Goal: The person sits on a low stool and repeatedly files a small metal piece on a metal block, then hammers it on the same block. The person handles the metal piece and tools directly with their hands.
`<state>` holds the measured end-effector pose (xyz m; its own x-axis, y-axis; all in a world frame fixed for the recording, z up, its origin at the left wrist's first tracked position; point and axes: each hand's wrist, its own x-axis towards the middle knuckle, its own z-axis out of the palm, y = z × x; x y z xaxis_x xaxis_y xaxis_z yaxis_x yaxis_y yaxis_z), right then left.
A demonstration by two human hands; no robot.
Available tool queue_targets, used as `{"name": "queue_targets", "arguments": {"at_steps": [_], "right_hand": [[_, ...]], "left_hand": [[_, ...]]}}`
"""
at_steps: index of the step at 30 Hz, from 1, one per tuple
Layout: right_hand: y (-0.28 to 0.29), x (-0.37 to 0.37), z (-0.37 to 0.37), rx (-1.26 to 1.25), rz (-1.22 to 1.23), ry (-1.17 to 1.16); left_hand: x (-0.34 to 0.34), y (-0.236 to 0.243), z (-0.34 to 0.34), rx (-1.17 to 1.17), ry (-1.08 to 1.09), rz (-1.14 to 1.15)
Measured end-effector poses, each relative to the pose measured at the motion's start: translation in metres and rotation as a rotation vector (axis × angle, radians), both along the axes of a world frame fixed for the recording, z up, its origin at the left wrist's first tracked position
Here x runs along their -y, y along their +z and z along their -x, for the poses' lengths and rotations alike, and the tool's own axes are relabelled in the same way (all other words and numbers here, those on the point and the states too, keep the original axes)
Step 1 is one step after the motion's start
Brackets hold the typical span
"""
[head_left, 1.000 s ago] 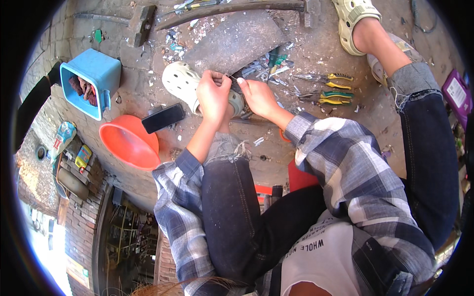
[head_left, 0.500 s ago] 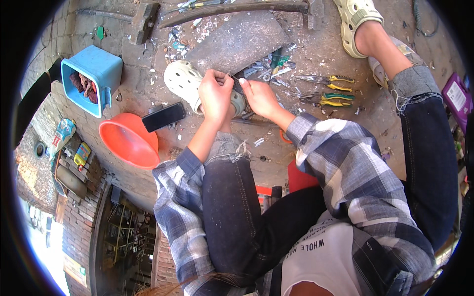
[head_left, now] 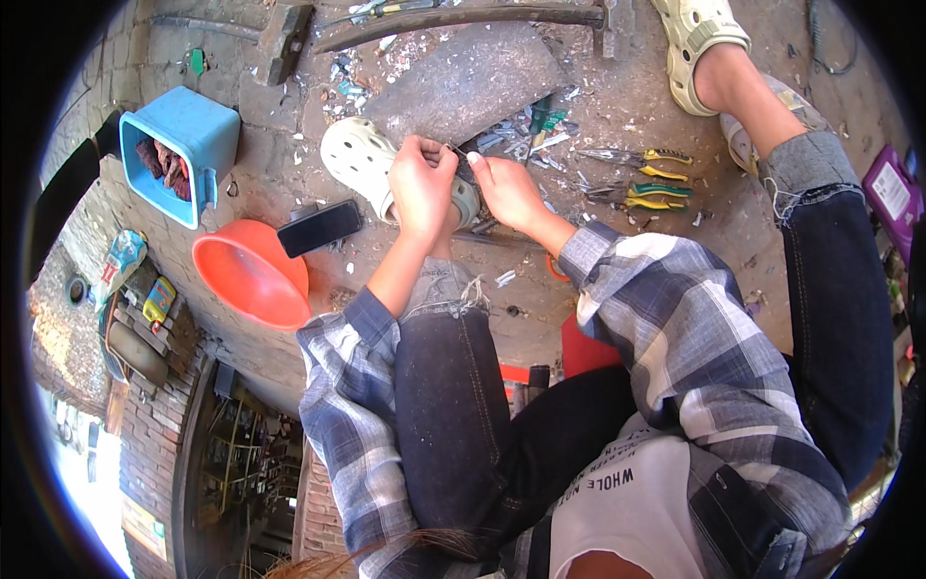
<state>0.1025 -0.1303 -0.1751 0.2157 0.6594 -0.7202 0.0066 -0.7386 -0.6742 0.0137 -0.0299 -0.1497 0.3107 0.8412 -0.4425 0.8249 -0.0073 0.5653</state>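
Note:
My left hand [head_left: 422,188] and my right hand [head_left: 509,193] meet above the heel of my left cream clog [head_left: 355,159]. Both are closed, with fingertips pinched close together. A thin, dark sliver shows between them, too small to name, and fingers cover most of whatever they hold. Just beyond lies a grey stone slab [head_left: 463,82] strewn with pale chips. At its right edge is a screwdriver [head_left: 538,118] with a dark green handle. Two pairs of pliers rest to the right: yellow-and-black pliers [head_left: 661,156] and green-and-yellow pliers [head_left: 656,196].
Beyond the slab lie a long-handled hammer [head_left: 463,15] and a heavy hammer head [head_left: 282,43]. To the left are a blue bin [head_left: 203,125] with dark rags, an orange-red bowl [head_left: 231,256] and a black phone [head_left: 320,229]. A purple container [head_left: 892,193] is at far right.

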Motion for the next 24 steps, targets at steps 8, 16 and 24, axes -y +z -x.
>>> {"name": "queue_targets", "arguments": {"at_steps": [8, 16, 24], "right_hand": [[0.003, -0.001, -0.001, 0.009, -0.011, 0.004], [0.002, -0.002, -0.001, 0.004, 0.026, 0.028], [0.010, -0.007, -0.001, 0.110, 0.120, 0.107]], "left_hand": [[0.000, 0.001, 0.000, -0.004, -0.004, -0.004], [0.000, -0.002, 0.002, 0.002, 0.002, 0.000], [0.000, -0.005, 0.001, 0.020, 0.017, 0.026]]}}
